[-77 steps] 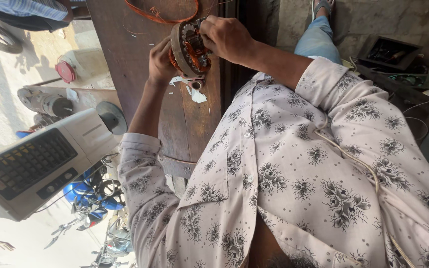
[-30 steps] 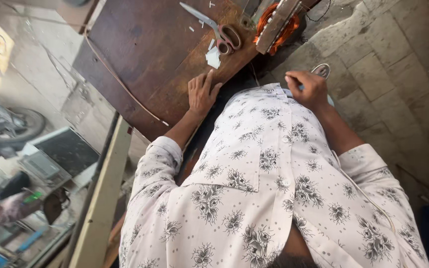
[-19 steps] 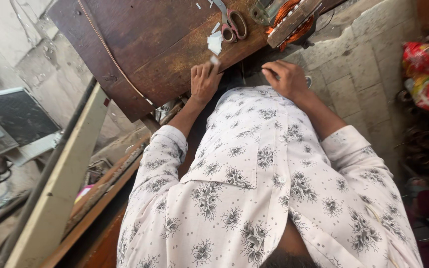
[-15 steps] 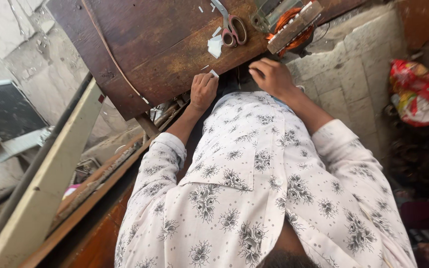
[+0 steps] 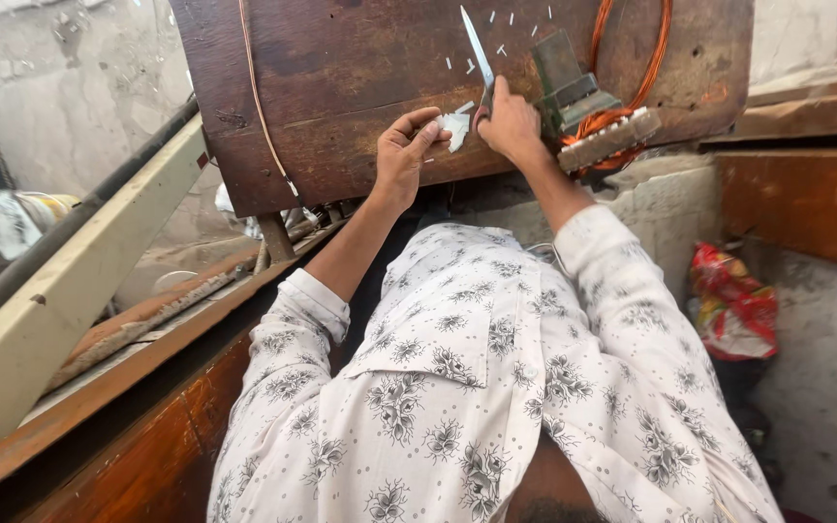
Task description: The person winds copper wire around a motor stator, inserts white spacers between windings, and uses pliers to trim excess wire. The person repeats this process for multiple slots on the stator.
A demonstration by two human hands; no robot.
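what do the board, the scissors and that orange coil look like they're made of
Board: wood, going by the dark brown grain, worn and scratched. Scissors in the right hand: blade looks like bright bare steel; handle is hidden. Orange coil: probably enamelled copper wire, judging by its shiny orange strands. White piece pinched by the left hand: thin, matte, likely paper.

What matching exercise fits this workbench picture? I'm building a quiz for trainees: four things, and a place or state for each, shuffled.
Things:
1. scissors
2. white paper piece
3. copper wire coil
4. red bag

Places or states:
A. on the ground, to the right
B. held in the right hand
C. looped behind the grey metal block
D. pinched in the left hand

Pairs: 1-B, 2-D, 3-C, 4-A
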